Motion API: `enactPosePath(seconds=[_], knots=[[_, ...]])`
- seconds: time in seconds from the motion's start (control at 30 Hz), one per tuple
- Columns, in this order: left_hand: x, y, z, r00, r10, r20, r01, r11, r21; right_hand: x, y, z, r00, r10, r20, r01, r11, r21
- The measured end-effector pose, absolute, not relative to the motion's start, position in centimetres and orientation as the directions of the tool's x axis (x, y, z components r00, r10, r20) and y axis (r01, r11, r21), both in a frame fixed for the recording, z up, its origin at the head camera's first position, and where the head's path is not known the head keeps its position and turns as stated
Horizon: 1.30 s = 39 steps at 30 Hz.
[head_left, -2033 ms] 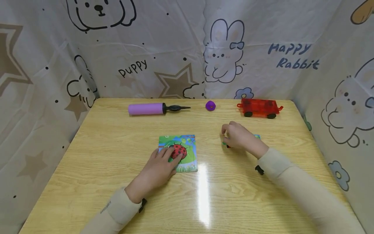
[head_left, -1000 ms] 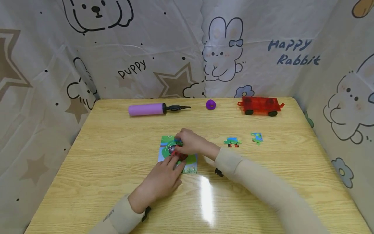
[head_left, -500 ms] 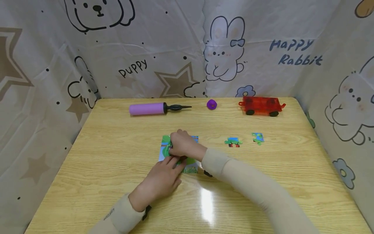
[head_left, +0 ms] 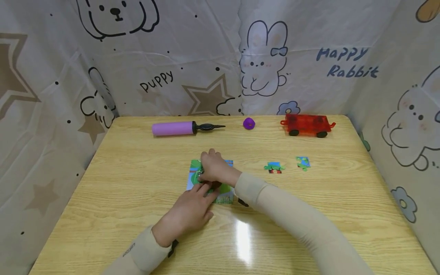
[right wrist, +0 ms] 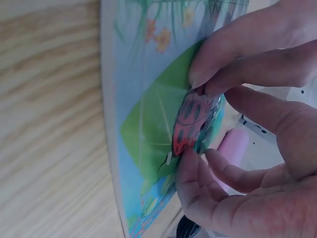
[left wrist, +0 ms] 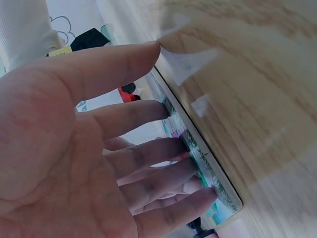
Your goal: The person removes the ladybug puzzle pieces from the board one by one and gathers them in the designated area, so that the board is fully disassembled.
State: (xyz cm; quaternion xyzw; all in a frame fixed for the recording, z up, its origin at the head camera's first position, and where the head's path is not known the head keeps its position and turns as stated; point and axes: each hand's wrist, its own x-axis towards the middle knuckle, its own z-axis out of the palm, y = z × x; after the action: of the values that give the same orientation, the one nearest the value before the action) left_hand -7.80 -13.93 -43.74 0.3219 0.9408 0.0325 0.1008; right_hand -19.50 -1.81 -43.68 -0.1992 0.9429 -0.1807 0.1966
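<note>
- White backdrop [head_left: 206,46] reads "PUPPY" left, "Happy Rabbit" right
- Left hand [head_left: 189,210], fingers spread, touches ladybug jigsaw [head_left: 225,191]
- Right hand [head_left: 216,168] pinches ladybug piece [right wrist: 189,126]
- Loose pieces [head_left: 274,165] [head_left: 303,162] right

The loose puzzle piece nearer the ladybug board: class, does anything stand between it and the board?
Nothing visible stands on the table between the piece and the board, but the right hand and left hand cover much of the board itself.

Wood-grain table [head_left: 130,172], cartoon backdrop [head_left: 306,30]; bright glare [head_left: 243,240]
</note>
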Motion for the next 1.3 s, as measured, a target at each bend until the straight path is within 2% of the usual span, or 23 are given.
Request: enactPosePath(seconds=[0.17, 0.33, 0.63, 1.03, 1.3], knots=[[-7.9, -14.0, -43.9, -0.771, 0.615, -0.162, 0.599, 0.788, 0.141, -19.7, -1.5, -43.9, -0.834, -0.475, -0.282, -0.322, 0.833, -0.450], [-8.1, -14.1, -43.8, -0.772, 0.622, -0.132, 0.606, 0.783, 0.141, -19.6, -1.1, -44.1, -0.842, -0.497, -0.211, -0.361, 0.810, -0.463], [-8.3, -14.2, -43.7, -0.793, 0.570, -0.215, 0.542, 0.821, 0.181, -20.0, -0.3, -44.7, -0.861, -0.505, -0.069, -0.386, 0.735, -0.558], [-8.6, -14.1, -43.8, -0.799, 0.559, -0.222, 0.534, 0.829, 0.164, -20.8, 1.2, -45.1, -0.855, -0.518, -0.031, -0.377, 0.661, -0.649], [-8.7, -14.0, -43.7, -0.801, 0.557, -0.218, 0.532, 0.830, 0.167, -21.3, 4.1, -45.1, -0.842, -0.540, -0.013, -0.357, 0.575, -0.737]])
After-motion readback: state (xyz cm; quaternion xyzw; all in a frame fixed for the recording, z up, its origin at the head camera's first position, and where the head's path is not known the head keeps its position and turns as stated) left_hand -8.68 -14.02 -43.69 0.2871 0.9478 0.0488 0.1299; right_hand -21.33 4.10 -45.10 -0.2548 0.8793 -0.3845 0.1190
